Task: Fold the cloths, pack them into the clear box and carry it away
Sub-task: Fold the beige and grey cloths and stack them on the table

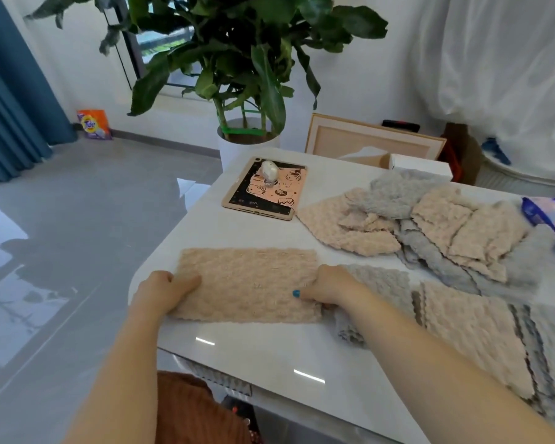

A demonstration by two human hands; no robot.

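The person stands at the near edge of a white glossy table (269,357), and a beige fuzzy rectangular cloth (247,285) lies flat on it right in front of them, its long sides running left to right. The left hand (164,290) pinches the cloth's left short edge, with the thumb laid on top and the fingers curled in at the edge. The right hand (327,288) grips the right short edge the same way, with a blue-painted thumbnail resting on the fabric and the other fingers folded down. Just right of that hand, a row of flat beige and grey cloths (474,331) overlaps along the near right of the table. Farther back on the right sits a loose heap of beige and grey cloths (430,225), rumpled together. At the far left of the table lies a tablet in a pink cartoon-cat case (263,190), with a small white rounded object (268,173) on it. Beyond the table's far edge stands a large leafy green plant in a white pot (247,149), and a blue curtain (7,91) hangs on the far left.
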